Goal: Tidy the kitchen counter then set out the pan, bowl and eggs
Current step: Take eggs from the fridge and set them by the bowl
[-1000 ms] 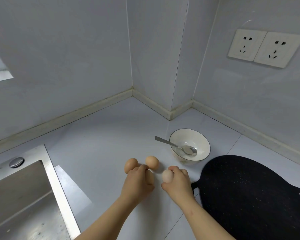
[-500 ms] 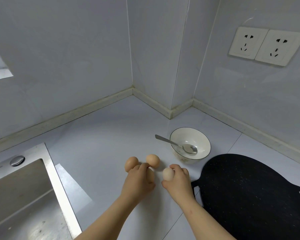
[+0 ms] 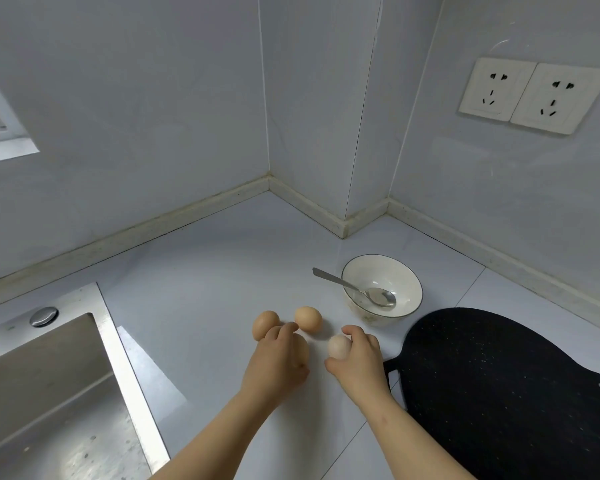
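Note:
Two brown eggs lie on the white counter: one egg [image 3: 264, 323] at the left, a second egg [image 3: 308, 318] beside it. My left hand [image 3: 278, 362] curls round a third egg [image 3: 302, 348], mostly hidden under the fingers. My right hand [image 3: 359, 363] holds a paler egg [image 3: 338, 346] between thumb and fingers, low over the counter. A white bowl [image 3: 404, 308] with a metal spoon [image 3: 357, 291] in it stands behind my right hand. The black pan [image 3: 506, 393] lies at the right, its handle close to my right wrist.
A steel sink [image 3: 49, 393] with a drain knob [image 3: 43, 316] fills the lower left. Walls close the counter at the back and form a jutting corner [image 3: 342, 233]. Two wall sockets [image 3: 534, 95] sit high on the right.
Both hands have stayed in place with their eggs; the right hand's egg has dropped slightly toward the counter. The two loose eggs have not moved.

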Available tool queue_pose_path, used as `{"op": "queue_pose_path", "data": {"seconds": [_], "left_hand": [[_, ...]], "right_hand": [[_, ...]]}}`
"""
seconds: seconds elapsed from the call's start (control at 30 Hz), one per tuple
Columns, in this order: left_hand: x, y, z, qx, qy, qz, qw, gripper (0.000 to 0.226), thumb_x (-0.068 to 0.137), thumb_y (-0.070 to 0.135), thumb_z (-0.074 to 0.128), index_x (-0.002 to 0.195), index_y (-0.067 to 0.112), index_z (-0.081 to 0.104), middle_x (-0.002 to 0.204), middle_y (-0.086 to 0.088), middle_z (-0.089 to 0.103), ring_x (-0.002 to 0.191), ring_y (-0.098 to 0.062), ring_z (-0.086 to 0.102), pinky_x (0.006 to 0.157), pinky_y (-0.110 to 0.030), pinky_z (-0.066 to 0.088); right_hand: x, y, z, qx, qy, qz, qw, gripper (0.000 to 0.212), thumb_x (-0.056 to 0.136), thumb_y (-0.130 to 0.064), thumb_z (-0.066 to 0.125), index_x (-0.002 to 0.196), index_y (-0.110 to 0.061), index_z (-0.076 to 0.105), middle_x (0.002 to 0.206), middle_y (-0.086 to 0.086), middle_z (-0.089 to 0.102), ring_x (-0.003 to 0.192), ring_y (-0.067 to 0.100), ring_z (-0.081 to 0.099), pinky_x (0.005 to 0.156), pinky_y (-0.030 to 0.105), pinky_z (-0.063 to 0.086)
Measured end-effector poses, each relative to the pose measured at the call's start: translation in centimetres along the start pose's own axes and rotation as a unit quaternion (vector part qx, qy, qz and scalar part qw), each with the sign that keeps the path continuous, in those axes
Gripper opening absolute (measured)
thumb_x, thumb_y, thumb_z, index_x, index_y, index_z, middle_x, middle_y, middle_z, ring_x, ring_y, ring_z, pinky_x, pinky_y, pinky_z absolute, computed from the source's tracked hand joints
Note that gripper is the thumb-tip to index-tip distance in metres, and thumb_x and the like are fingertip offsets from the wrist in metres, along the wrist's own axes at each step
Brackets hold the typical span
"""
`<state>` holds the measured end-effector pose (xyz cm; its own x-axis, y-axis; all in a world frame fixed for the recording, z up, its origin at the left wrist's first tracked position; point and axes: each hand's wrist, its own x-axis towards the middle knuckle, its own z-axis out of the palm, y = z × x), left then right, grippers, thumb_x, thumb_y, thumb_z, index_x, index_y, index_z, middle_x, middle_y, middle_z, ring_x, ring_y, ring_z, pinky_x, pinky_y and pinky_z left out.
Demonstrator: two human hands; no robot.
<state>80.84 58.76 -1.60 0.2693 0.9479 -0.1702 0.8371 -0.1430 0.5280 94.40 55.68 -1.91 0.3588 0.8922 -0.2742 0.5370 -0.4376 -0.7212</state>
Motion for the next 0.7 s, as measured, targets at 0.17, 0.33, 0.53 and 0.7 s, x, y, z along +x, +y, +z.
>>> {"op": "queue_pose_path", "data": {"seconds": [0.17,0.33,0.53,0.7], "left_hand": [[-0.6,-0.1,-0.3,-0.007,-0.004,-0.007,1.0,0.067,0.083,0.023,0.06,0.142,0.017,0.028,0.145,0.0,0.032,0.125,-0.017,0.046,0.082,-0.021,0.039],[-1.0,0.1,-0.8,-0.002,-0.006,-0.012,1.0,0.067,0.083,0.023,0.062,0.14,0.017,0.028,0.145,0.001,0.031,0.12,-0.021,0.049,0.075,-0.023,0.037],[-1.5,-0.3,-0.8,-0.017,0.004,-0.008,1.0,0.058,0.083,0.021,0.061,0.133,0.014,0.035,0.142,-0.001,0.03,0.113,-0.026,0.051,0.08,-0.03,0.045],[-1.7,-0.4,-0.7,-0.035,0.014,-0.014,0.999,0.058,0.08,0.023,0.063,0.131,0.015,0.038,0.14,0.0,0.031,0.11,-0.029,0.051,0.079,-0.032,0.047]], "right_hand": [[-0.3,-0.1,-0.1,0.01,-0.002,0.0,1.0,0.06,0.076,-0.01,0.064,0.131,-0.018,0.043,0.129,0.007,0.039,0.115,0.028,0.047,0.098,0.037,0.042],[-0.8,-0.2,-0.3,0.01,0.0,-0.005,1.0,0.061,0.076,-0.011,0.064,0.132,-0.02,0.042,0.131,0.006,0.037,0.116,0.027,0.046,0.097,0.036,0.043],[-1.4,-0.1,-0.7,0.013,-0.003,-0.008,1.0,0.062,0.077,-0.012,0.065,0.133,-0.021,0.041,0.132,0.006,0.036,0.118,0.026,0.045,0.099,0.034,0.042],[-1.7,0.2,-0.9,0.012,-0.002,-0.005,1.0,0.062,0.077,-0.014,0.066,0.133,-0.022,0.04,0.131,0.005,0.037,0.118,0.026,0.044,0.099,0.037,0.043]]}}
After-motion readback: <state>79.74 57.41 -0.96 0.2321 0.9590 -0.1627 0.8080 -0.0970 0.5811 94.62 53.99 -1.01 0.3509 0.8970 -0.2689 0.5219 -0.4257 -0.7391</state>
